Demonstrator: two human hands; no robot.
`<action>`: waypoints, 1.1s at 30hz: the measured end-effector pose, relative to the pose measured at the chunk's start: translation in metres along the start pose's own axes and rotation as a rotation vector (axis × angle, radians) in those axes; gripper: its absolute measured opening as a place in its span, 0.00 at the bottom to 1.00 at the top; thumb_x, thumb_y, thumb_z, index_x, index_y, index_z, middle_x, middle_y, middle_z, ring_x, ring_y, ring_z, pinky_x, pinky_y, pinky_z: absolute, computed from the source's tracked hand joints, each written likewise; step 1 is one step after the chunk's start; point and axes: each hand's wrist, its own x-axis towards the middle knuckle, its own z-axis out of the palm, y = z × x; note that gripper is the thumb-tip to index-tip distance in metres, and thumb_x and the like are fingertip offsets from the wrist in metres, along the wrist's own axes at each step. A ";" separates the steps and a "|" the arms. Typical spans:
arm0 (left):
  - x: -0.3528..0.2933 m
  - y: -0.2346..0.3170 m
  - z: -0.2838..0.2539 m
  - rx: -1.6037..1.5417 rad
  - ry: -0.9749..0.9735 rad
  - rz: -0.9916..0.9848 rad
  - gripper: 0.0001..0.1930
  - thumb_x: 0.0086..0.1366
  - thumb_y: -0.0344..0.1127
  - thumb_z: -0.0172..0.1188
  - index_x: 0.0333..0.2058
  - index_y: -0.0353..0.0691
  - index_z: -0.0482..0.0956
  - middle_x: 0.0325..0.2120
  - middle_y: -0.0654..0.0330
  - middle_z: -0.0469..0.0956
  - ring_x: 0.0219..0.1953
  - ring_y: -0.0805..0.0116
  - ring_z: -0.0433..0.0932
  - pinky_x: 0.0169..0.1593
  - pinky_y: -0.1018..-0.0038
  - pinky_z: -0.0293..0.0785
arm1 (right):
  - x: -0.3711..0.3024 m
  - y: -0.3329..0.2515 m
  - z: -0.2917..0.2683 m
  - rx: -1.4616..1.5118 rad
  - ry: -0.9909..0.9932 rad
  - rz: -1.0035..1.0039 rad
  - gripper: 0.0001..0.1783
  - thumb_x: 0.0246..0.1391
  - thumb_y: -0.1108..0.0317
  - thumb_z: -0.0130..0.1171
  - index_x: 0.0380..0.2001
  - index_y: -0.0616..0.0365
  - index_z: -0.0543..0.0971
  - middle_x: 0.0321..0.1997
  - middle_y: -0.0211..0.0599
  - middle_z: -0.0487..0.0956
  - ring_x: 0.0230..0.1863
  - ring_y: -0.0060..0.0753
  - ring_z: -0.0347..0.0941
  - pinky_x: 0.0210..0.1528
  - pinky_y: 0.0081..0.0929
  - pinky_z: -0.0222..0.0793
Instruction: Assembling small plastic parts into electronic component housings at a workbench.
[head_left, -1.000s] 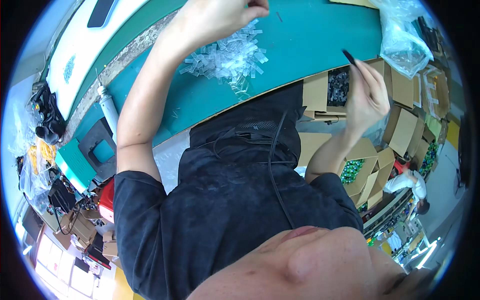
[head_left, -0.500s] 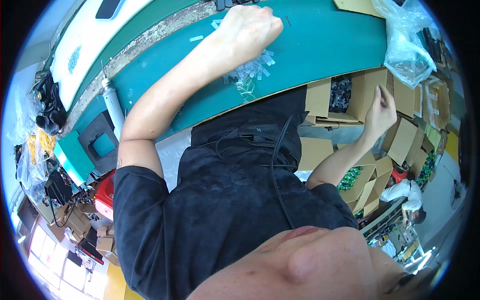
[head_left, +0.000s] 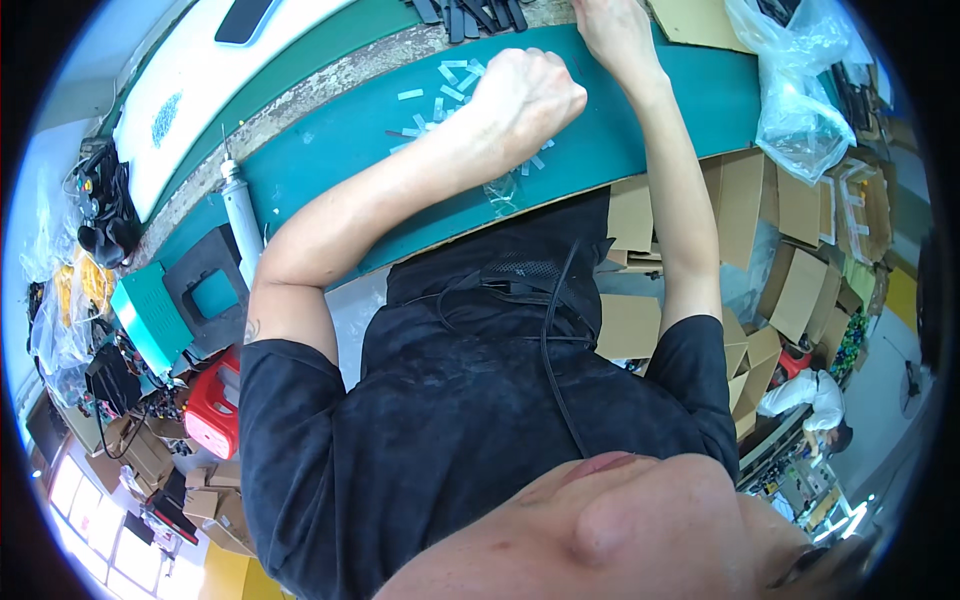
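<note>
My left hand (head_left: pixel 528 103) is curled into a fist over the green work mat (head_left: pixel 330 150), its knuckles away from me. Whatever its fingers enclose is hidden. Small clear plastic strips (head_left: pixel 455 80) lie scattered around and partly under this hand and wrist. My right hand (head_left: pixel 617 38) reaches to the far side of the mat, to the right of a row of dark flat strips (head_left: pixel 470 18). The picture's top edge cuts off its fingertips, so what they touch or hold does not show.
A grey pen-shaped power tool (head_left: pixel 240 212) rests at the left, beside a teal-and-black device (head_left: pixel 155 315). A phone (head_left: pixel 246 20) lies on the white surface beyond. A clear plastic bag (head_left: pixel 800 110) hangs at the right, above open cardboard boxes (head_left: pixel 735 205).
My right hand has swung up from beside the boxes on the right to the far side of the mat. My left fist has shifted slightly right and nearer; more clear strips show.
</note>
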 end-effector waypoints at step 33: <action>0.019 -0.051 -0.066 -1.152 0.052 -0.441 0.11 0.70 0.32 0.62 0.43 0.30 0.85 0.21 0.64 0.77 0.24 0.79 0.70 0.27 0.76 0.67 | -0.011 -0.002 -0.035 1.596 0.239 0.767 0.15 0.65 0.78 0.59 0.54 0.66 0.80 0.45 0.38 0.85 0.43 0.30 0.83 0.48 0.28 0.79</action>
